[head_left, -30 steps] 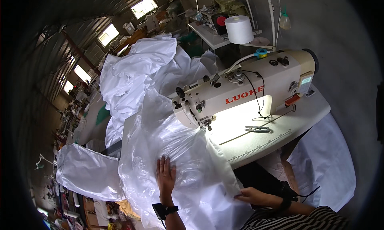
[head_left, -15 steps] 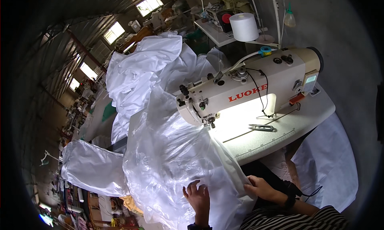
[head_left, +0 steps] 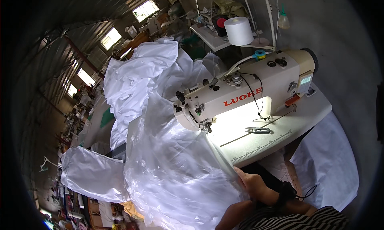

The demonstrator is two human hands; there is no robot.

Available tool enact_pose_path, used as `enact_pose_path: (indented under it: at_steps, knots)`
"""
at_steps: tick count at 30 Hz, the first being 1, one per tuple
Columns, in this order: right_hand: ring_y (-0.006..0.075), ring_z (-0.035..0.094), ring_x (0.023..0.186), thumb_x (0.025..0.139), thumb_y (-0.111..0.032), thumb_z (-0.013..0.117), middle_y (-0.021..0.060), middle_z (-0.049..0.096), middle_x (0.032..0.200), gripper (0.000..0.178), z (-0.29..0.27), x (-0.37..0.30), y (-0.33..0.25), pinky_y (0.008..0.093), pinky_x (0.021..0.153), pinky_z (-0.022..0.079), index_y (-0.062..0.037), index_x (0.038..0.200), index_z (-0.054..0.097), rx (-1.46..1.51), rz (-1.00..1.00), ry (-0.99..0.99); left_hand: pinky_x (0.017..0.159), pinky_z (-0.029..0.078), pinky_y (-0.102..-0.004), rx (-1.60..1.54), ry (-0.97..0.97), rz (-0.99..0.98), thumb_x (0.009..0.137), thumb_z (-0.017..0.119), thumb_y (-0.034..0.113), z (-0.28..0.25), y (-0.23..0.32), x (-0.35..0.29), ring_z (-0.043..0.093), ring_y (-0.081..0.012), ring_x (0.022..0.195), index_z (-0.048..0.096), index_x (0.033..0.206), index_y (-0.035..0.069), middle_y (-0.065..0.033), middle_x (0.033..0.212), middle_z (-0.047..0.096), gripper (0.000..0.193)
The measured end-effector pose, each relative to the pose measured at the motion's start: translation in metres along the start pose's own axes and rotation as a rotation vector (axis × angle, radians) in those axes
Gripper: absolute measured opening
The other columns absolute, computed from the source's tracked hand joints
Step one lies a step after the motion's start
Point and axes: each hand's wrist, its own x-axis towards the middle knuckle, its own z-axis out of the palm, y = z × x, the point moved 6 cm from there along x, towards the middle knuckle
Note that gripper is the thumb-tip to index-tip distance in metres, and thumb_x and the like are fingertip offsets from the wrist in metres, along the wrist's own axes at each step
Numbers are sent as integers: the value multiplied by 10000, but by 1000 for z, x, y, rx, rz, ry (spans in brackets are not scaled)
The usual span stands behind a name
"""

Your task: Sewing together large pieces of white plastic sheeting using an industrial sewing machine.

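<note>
Beside the head of a white sewing machine point(head_left: 240, 90), head view: a glossy, translucent white sheet point(head_left: 176, 166) covers the left part of the worktop point(head_left: 306, 116), its right edge running from the presser foot point(head_left: 208, 130) down toward the operator. Right hand point(head_left: 255, 186) is at that edge, well below the foot; its grip looks closed on the margin, fingers partly hidden. Left hand point(head_left: 236, 214): only a bent wrist or back of hand shows, low in view beside the right wrist; fingers hidden, state of grip cannot be told. Snips point(head_left: 258, 130) lie on the lit worktop, apart from the sheet. Thread cone point(head_left: 238, 31) stands behind the machine. More white fabric point(head_left: 140, 66) is heaped beyond the sheet. Judgement: step in hand reads as guiding the edge at the foot. Best to hold the margin lightly taut and in line with the foot, without tugging against the feed; a flat left palm on the sheet would probably ease its wrinkles. Slick material likely slides readily, and bulk beyond could drag the edge off line, so some slack is advisable. Fingers belong well clear of the foot.
</note>
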Motion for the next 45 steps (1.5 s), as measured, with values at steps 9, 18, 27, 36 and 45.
enact_pose_path:
  at_steps: [9, 18, 27, 36, 45]
  knots:
    - [100, 553, 426, 809, -110, 563, 2, 559, 579, 556, 47, 8, -40, 271, 321, 391, 10, 1348, 500, -615, -262, -75, 1025, 223, -710, 962, 744, -581, 956, 482, 442, -224, -125, -13, 324, -416, 1361, 417, 1433, 174, -122, 1511, 347, 550]
    - [186, 601, 469, 842, -113, 520, 41, 610, 596, 554, 42, 104, -38, 316, 397, 441, 87, 1351, 430, -620, -166, -83, 1057, 272, -606, 953, 809, -395, 970, 439, 458, -298, -145, 34, 375, -388, 1333, 426, 1423, 176, -75, 1515, 357, 534]
    - [250, 662, 697, 913, -145, 545, 148, 655, 763, 491, 3, 123, -22, 322, 645, 519, 29, 1355, 419, -156, -82, 35, 1065, 308, -532, 817, 825, -291, 949, 526, 374, -351, -170, 64, 410, -356, 1314, 421, 1417, 122, -86, 1494, 389, 542]
    - [45, 488, 624, 955, -190, 614, -31, 565, 754, 253, 51, -41, 41, 222, 537, 407, 15, 1100, 582, 965, 378, -275, 975, 448, -431, 714, 984, -23, 906, 575, 106, -291, -140, -46, 568, -372, 1139, 656, 1115, 30, -173, 1151, 646, 237]
    - [69, 457, 587, 972, -190, 562, -1, 530, 688, 194, 33, -50, 52, 248, 544, 407, -1, 969, 606, 759, 287, -330, 1093, 123, -681, 694, 813, -76, 761, 757, 305, -123, -30, -8, 169, -390, 1441, 658, 1107, 124, -125, 1479, 355, 403]
